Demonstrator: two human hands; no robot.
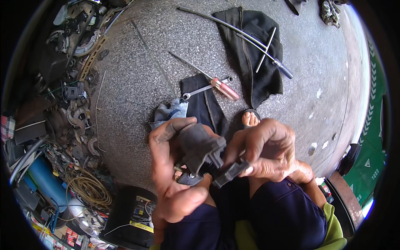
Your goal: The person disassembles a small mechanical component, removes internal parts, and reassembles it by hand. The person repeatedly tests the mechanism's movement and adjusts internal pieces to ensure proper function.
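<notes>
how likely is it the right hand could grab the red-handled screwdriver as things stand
Probably not as it is: the right hand is pinching a small dark part, which it would likely have to release first. Otherwise the way looks free, with nothing lying over the red-handled screwdriver.

Plain, even daylight filled the place, and I could not make out its source. The speckled floor [133,83] looked bright, palest toward the right, while the heaped metal parts [77,116] on the left sank into dimness. Thin gleams ran along the wrench [202,90] and the T-shaped rod [266,50]. Light lay clearly on the left hand [166,166] and right hand [271,150], yet the dark housing [196,143] and small black piece [231,174] lost detail in their own blackness. Deep shadow gathered between the navy-clad legs [287,208]. Toward the black circular rim, the green board [371,166] bowed, and violet-white glare fringed the lower right edge.
</notes>
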